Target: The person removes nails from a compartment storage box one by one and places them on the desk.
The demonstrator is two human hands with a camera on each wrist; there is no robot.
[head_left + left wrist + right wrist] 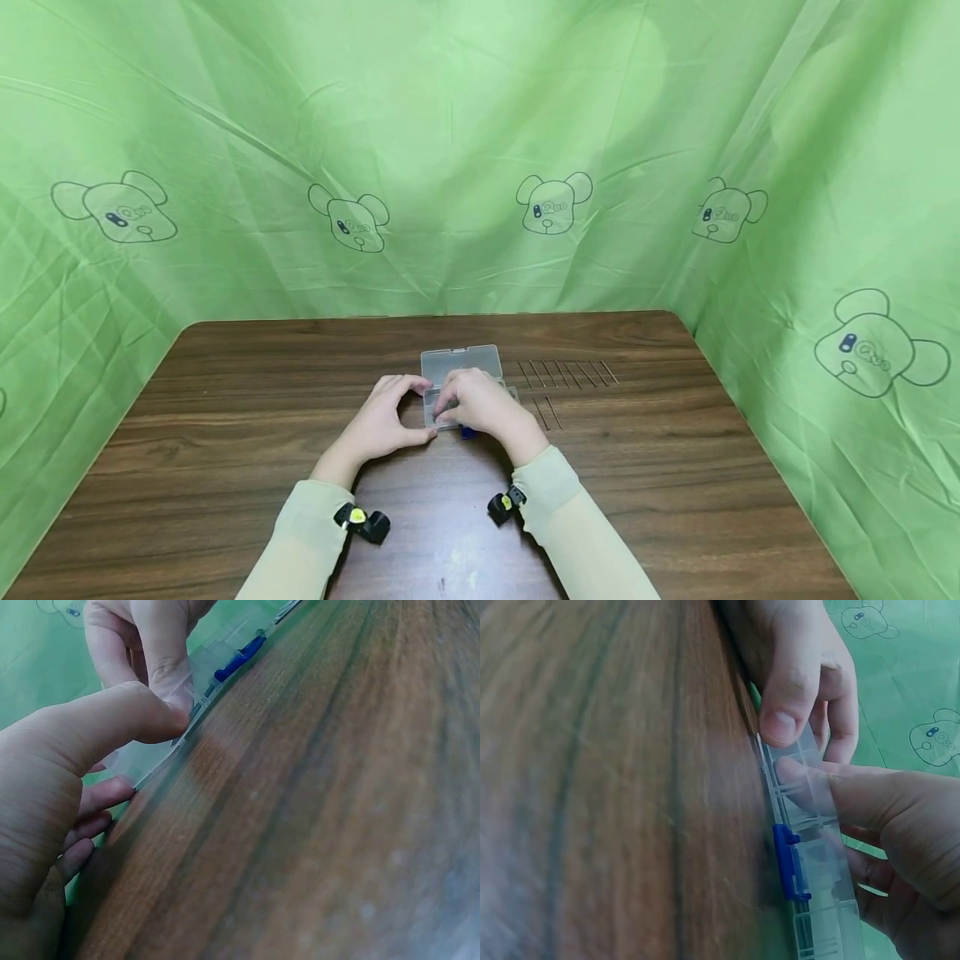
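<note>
A clear plastic compartment box [430, 402] stands on the table with its lid [461, 361] raised at the back. A blue latch [786, 862] is on its front edge. My left hand [381, 423] grips the left end of the box, thumb at the front corner and fingers behind. My right hand [480, 404] reaches down over the left part of the box. In the right wrist view, the right thumb [799, 776] is inside a compartment, seen through the clear wall. Whether anything is between its fingertips is hidden.
To the right of the box, several thin metal rods [567, 375] lie in a slanted row on the wooden table [660, 467]. Two more rods [553, 412] lie in front of them. A green curtain [450, 275] hangs behind the table and along both sides.
</note>
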